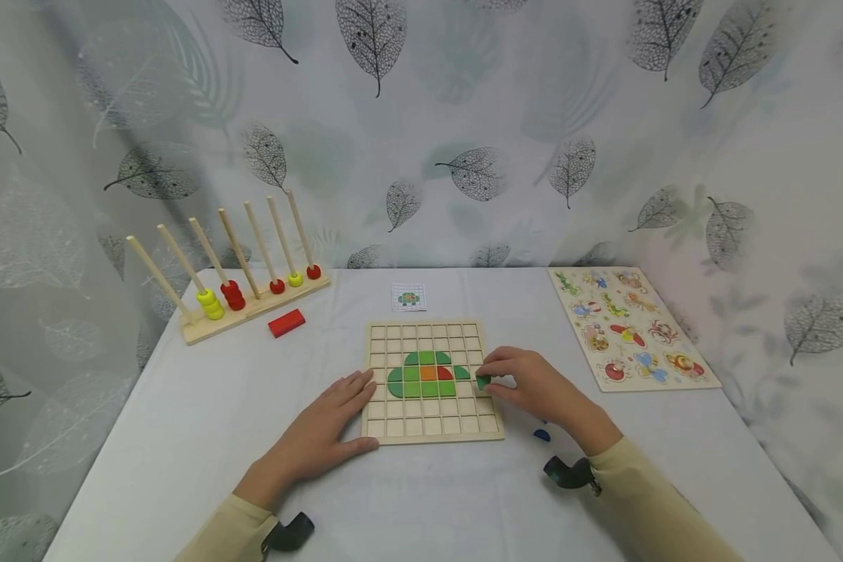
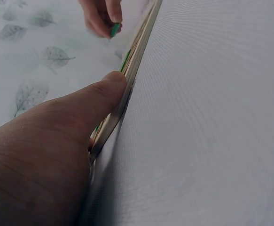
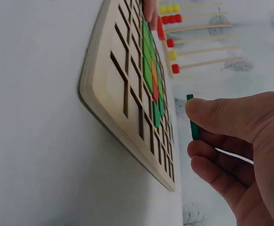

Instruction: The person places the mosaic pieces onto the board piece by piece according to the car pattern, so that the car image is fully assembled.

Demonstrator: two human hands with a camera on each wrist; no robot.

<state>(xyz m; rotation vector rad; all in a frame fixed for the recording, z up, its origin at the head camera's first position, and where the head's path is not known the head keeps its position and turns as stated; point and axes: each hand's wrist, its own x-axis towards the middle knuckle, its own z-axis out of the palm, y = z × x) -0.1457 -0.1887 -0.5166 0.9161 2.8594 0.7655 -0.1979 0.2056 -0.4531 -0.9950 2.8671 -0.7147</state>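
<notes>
A wooden grid board (image 1: 432,427) lies flat on the white table in front of me. Set in its cells are green tiles (image 1: 411,389), an orange tile (image 1: 428,373) and a red tile (image 1: 445,374), grouped around the middle. My left hand (image 1: 316,433) rests at the board's left edge, fingers extended, the thumb (image 2: 106,89) near the lower corner. Between thumb and fingers my right hand (image 1: 534,384) pinches a small green tile (image 3: 193,120). It holds that tile upright, above the board's right side; in the right wrist view it is apart from the board.
A blue semicircular piece (image 1: 542,435) lies below my right hand. Behind the board is a small picture card (image 1: 409,297). At the left stand a peg rack (image 1: 256,311) with coloured beads and a red block (image 1: 286,323); a picture puzzle board (image 1: 569,300) lies right.
</notes>
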